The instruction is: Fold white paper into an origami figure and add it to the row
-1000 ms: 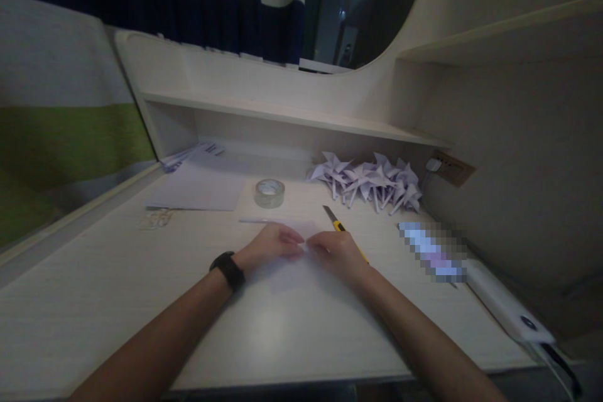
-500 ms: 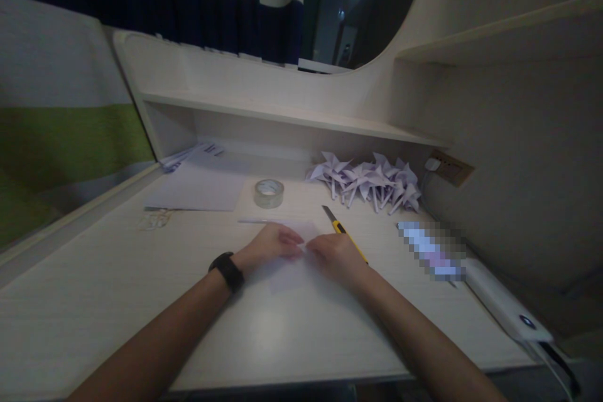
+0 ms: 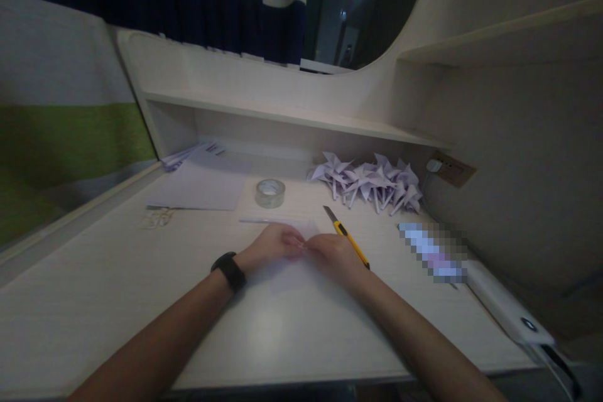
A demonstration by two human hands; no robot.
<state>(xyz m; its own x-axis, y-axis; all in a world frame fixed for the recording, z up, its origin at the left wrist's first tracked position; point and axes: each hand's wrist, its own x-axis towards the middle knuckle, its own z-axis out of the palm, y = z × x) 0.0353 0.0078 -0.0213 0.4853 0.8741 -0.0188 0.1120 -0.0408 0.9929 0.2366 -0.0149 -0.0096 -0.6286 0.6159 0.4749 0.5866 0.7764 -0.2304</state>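
A piece of white paper lies on the desk beneath both hands, its middle covered by them. My left hand, with a black watch on the wrist, is closed in a pinch at the paper's middle. Fingertips of my right hand are pressed together there too, meeting the left ones. Exactly what part they pinch is blurred. Just beyond the left hand lies a thin white paper stick. A yellow utility knife with its blade out rests beside the right hand.
Behind the hands stands a roll of clear tape. Several paper pinwheels are heaped at the back right. White sheets lie at the back left. A phone-like blurred item and a white power bank-like box line the right side.
My fingertips have drawn closer together over the paper, closing the small gap between the hands. The view has shifted very slightly; the other things stay where they were.
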